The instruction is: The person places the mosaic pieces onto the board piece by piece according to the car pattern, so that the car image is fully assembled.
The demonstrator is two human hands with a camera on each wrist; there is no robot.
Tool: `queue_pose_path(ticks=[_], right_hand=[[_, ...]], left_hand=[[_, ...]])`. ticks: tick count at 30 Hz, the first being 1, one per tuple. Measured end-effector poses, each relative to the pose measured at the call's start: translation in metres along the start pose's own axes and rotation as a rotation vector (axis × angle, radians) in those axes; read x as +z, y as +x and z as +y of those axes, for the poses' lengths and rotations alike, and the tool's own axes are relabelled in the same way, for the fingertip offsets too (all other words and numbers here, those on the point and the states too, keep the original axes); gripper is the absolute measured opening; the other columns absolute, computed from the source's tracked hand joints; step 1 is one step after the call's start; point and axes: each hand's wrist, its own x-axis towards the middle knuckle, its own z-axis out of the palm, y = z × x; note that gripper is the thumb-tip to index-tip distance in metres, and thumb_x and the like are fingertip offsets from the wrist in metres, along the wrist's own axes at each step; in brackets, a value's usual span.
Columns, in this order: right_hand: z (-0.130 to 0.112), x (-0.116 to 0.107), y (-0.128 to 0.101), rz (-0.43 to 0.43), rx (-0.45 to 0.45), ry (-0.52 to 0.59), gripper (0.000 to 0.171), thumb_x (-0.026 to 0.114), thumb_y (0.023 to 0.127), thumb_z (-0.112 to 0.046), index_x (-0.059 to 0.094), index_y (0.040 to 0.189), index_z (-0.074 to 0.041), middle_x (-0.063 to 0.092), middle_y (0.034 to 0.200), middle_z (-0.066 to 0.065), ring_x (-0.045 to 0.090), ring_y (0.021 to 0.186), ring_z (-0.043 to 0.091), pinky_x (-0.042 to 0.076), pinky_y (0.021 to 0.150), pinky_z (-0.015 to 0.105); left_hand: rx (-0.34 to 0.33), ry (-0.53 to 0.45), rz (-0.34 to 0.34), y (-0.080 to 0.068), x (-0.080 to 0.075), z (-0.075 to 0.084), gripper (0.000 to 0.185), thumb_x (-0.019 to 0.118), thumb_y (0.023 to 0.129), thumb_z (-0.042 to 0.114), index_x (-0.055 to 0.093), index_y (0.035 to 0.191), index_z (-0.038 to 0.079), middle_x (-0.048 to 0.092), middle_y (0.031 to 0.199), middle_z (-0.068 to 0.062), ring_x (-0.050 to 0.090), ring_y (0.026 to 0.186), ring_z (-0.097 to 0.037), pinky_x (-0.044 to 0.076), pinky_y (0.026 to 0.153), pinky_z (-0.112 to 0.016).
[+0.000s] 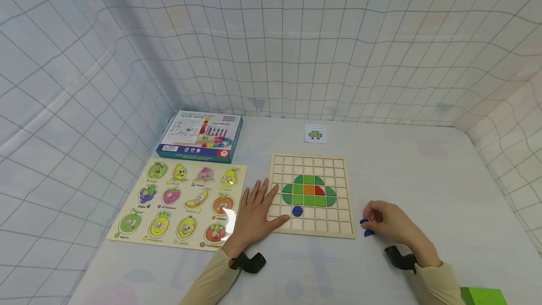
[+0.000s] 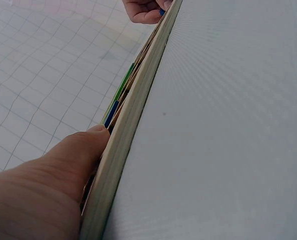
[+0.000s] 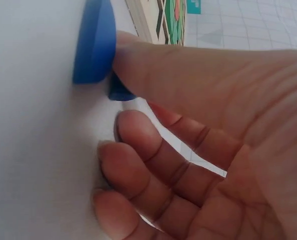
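A wooden grid board (image 1: pixel 332 226) lies in the middle of the table. Green, orange and red pieces form a cloud-like shape (image 1: pixel 298 198) on it, with a round blue pair of half-circles (image 1: pixel 297 211) below. My left hand (image 1: pixel 256 213) rests with spread fingers over the board's left edge, its thumb (image 2: pixel 71 152) along the near side. Right of the board, my right hand (image 1: pixel 387 220) pinches a blue half-circle piece (image 1: pixel 364 220) between thumb and forefinger, the forefinger mostly hidden in the right wrist view. Another blue half-circle piece (image 1: pixel 369 233) is close beside the thumb.
A fruit puzzle board (image 1: pixel 169 206) lies left of the left hand, with a boxed bead set (image 1: pixel 199 135) behind it. Beyond the grid board is a small pattern card (image 1: pixel 315 133). A green box (image 1: pixel 482 295) shows at the lower right edge. Grid-patterned cloth walls surround the table.
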Motion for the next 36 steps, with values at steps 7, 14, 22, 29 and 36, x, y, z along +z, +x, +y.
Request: queue_pose_path(ticks=[7, 14, 22, 29, 36], right_hand=[[0.002, 0.0, -0.001, 0.006, -0.028, 0.002, 0.022, 0.079, 0.077, -0.014, 0.057, 0.078, -0.016, 0.047, 0.069, -0.007, 0.042, 0.062, 0.009, 0.035, 0.053, 0.024], [0.003, 0.001, -0.003, 0.042, -0.043, -0.009, 0.021, 0.079, 0.078, -0.015, 0.058, 0.076, -0.017, 0.047, 0.067, -0.009, 0.041, 0.061, 0.007, 0.035, 0.052, 0.024], [0.003, 0.002, -0.006, 0.083, 0.041, -0.016, 0.016, 0.077, 0.079, -0.016, 0.062, 0.075, -0.017, 0.052, 0.068, -0.008, 0.045, 0.062, 0.009, 0.038, 0.054, 0.024], [0.001, 0.006, -0.009, 0.154, 0.059, -0.03, 0.013, 0.076, 0.081, -0.015, 0.063, 0.08, -0.016, 0.052, 0.07, -0.007, 0.045, 0.061, 0.011, 0.037, 0.052, 0.025], [-0.003, 0.011, -0.007, 0.201, 0.043, -0.049, 0.017, 0.076, 0.081, -0.013, 0.059, 0.081, -0.015, 0.05, 0.066, -0.007, 0.044, 0.059, 0.01, 0.036, 0.05, 0.025]], left_hand=[[0.0, -0.003, 0.001, 0.0, -0.001, 0.001, 0.084, 0.053, 0.084, 0.066, 0.033, 0.149, 0.017, 0.019, 0.155, -0.01, 0.008, 0.143, -0.028, 0.001, 0.111, -0.05], [0.02, -0.008, 0.031, 0.0, -0.003, 0.002, 0.084, 0.055, 0.083, 0.064, 0.036, 0.148, 0.015, 0.023, 0.154, -0.013, 0.012, 0.142, -0.032, 0.005, 0.11, -0.053], [0.022, -0.011, 0.037, 0.0, -0.002, 0.002, 0.083, 0.055, 0.083, 0.064, 0.036, 0.148, 0.015, 0.024, 0.154, -0.014, 0.013, 0.142, -0.032, 0.005, 0.11, -0.053], [0.006, -0.012, 0.014, -0.001, -0.002, 0.002, 0.084, 0.054, 0.084, 0.065, 0.034, 0.149, 0.016, 0.021, 0.155, -0.012, 0.01, 0.143, -0.029, 0.002, 0.111, -0.051], [0.017, -0.012, 0.028, 0.0, -0.003, 0.002, 0.083, 0.055, 0.084, 0.064, 0.035, 0.148, 0.015, 0.022, 0.154, -0.013, 0.012, 0.142, -0.032, 0.005, 0.11, -0.053]])
